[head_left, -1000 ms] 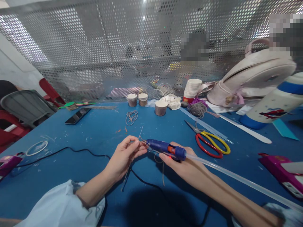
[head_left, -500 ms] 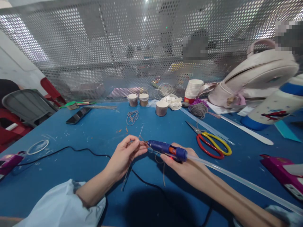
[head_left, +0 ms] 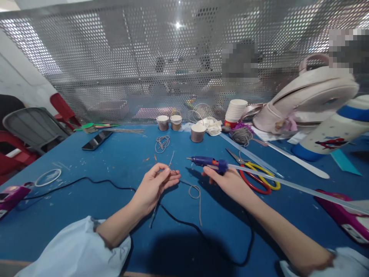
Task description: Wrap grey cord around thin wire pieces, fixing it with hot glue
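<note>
Between the thumb and fingers of my left hand is a thin wire, slanting up past the fingertips; its lower part looks wrapped in grey. A loose grey cord trails from those fingers to the right, loops once and hangs down. My right hand grips a blue hot glue gun with its nozzle pointing left, a short way right of the left fingertips and apart from them. A long clear glue stick sticks out of its back end. The trigger is hidden behind my fingers.
Red-and-yellow scissors lie just beyond my right hand. A black cable runs across the blue table under both hands. Farther back are a bundle of grey cord, small tubs, paper cups and a phone.
My right hand has drawn the glue gun away from the left fingertips, to the right and slightly up. The grey cord's loop now shows fully. My left hand has stayed nearly still.
</note>
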Demonstrator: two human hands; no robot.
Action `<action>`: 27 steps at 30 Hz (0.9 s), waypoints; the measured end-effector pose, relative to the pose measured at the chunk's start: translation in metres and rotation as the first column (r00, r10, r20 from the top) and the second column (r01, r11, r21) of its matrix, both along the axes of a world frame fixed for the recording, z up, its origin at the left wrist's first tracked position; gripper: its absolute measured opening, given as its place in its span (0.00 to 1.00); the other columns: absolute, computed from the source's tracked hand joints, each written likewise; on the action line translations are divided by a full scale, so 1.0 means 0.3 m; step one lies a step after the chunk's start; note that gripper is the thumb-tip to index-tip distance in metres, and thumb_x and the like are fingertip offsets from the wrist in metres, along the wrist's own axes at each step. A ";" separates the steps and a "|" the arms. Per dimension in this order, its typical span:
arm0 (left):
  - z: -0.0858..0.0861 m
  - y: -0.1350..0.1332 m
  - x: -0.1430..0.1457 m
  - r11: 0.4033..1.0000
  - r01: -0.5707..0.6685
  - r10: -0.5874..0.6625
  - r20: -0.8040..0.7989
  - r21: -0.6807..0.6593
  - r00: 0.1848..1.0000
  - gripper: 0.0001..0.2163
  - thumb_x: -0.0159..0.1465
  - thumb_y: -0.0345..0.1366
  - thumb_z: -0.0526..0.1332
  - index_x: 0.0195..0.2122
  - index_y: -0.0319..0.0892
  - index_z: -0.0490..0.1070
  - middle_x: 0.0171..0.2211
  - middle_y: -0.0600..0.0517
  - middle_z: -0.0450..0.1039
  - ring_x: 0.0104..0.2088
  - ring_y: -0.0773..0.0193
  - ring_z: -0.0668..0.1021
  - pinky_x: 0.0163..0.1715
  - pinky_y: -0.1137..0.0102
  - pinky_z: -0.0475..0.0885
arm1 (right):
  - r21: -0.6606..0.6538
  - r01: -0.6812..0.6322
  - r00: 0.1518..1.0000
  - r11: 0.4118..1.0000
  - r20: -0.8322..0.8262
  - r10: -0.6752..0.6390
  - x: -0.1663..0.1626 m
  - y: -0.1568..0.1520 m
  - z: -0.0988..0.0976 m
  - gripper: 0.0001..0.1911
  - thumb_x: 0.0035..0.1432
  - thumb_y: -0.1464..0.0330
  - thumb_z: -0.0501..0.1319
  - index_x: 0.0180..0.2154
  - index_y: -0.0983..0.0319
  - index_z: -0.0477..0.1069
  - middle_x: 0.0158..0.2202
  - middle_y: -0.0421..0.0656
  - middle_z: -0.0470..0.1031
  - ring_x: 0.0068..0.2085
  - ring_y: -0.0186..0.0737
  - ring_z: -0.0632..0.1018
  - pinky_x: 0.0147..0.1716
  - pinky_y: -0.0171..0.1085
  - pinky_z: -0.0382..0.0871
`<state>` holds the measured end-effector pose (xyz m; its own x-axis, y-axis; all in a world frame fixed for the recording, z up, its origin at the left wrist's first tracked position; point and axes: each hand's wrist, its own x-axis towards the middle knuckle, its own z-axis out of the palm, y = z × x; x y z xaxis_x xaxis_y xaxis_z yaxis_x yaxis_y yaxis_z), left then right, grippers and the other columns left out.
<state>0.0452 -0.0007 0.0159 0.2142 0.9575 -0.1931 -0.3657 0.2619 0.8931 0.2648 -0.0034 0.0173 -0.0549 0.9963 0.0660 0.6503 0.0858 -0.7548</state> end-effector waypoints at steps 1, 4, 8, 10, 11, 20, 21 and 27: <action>-0.001 0.001 0.000 1.000 0.004 -0.004 0.000 0.000 1.000 0.06 0.59 0.35 0.62 0.31 0.40 0.64 0.35 0.46 0.77 0.41 0.60 0.79 0.47 0.63 0.70 | 0.038 -0.007 0.999 0.999 0.040 0.005 0.005 0.022 -0.019 0.20 0.58 0.54 0.53 0.37 0.62 0.75 0.33 0.44 0.78 0.37 0.45 0.77 0.38 0.40 0.68; 0.000 0.002 -0.003 1.000 0.017 -0.017 -0.003 -0.003 1.000 0.07 0.59 0.35 0.61 0.30 0.40 0.64 0.35 0.45 0.77 0.41 0.59 0.79 0.47 0.63 0.71 | 0.061 -0.010 0.993 0.998 0.118 0.002 0.015 0.071 -0.063 0.21 0.58 0.56 0.53 0.45 0.62 0.73 0.44 0.47 0.77 0.46 0.48 0.75 0.46 0.42 0.65; -0.002 0.003 -0.009 1.000 0.020 -0.020 0.004 0.002 1.000 0.07 0.59 0.35 0.61 0.30 0.40 0.64 0.34 0.45 0.77 0.39 0.60 0.79 0.45 0.64 0.71 | 0.047 -0.089 0.968 0.995 0.238 0.075 0.030 0.074 -0.066 0.23 0.61 0.57 0.49 0.48 0.62 0.71 0.46 0.48 0.75 0.49 0.48 0.73 0.48 0.42 0.63; -0.005 0.005 -0.011 1.000 0.019 -0.019 0.016 0.011 1.000 0.07 0.59 0.35 0.61 0.30 0.40 0.64 0.33 0.45 0.77 0.39 0.60 0.79 0.45 0.64 0.71 | 0.099 -0.099 0.942 0.990 0.330 0.061 0.046 0.042 -0.051 0.22 0.60 0.56 0.50 0.46 0.62 0.71 0.44 0.48 0.76 0.46 0.47 0.74 0.44 0.41 0.65; -0.008 0.006 -0.012 1.000 0.019 -0.020 0.023 0.012 1.000 0.07 0.59 0.35 0.61 0.30 0.40 0.64 0.33 0.46 0.77 0.39 0.60 0.79 0.45 0.64 0.71 | 0.142 -0.074 0.920 0.987 0.391 0.012 0.054 0.018 -0.041 0.21 0.58 0.55 0.52 0.42 0.62 0.72 0.40 0.48 0.76 0.43 0.48 0.75 0.42 0.40 0.66; -0.029 -0.017 0.003 0.996 0.089 -0.090 0.053 0.025 0.995 0.09 0.57 0.38 0.63 0.30 0.40 0.64 0.32 0.47 0.76 0.36 0.63 0.79 0.42 0.66 0.72 | 0.086 -0.173 0.981 0.981 0.102 0.164 -0.079 -0.165 0.037 0.06 0.55 0.64 0.58 0.32 0.60 0.68 0.32 0.41 0.74 0.34 0.39 0.74 0.36 0.36 0.66; -0.029 -0.023 0.007 0.995 0.097 -0.099 0.055 0.031 0.994 0.10 0.56 0.38 0.64 0.30 0.40 0.64 0.31 0.48 0.76 0.35 0.64 0.79 0.41 0.67 0.72 | 0.098 -0.163 0.987 0.982 0.018 0.162 -0.109 -0.142 0.029 0.10 0.52 0.65 0.60 0.38 0.60 0.69 0.39 0.44 0.74 0.40 0.41 0.74 0.41 0.38 0.66; -0.035 -0.050 0.023 0.981 0.170 -0.172 0.012 0.092 0.985 0.12 0.54 0.42 0.65 0.30 0.40 0.65 0.25 0.55 0.71 0.28 0.70 0.76 0.37 0.70 0.73 | -0.096 -0.251 0.820 0.963 -0.550 0.159 -0.190 -0.001 -0.060 0.11 0.48 0.63 0.65 0.33 0.63 0.73 0.34 0.43 0.76 0.36 0.38 0.75 0.39 0.38 0.66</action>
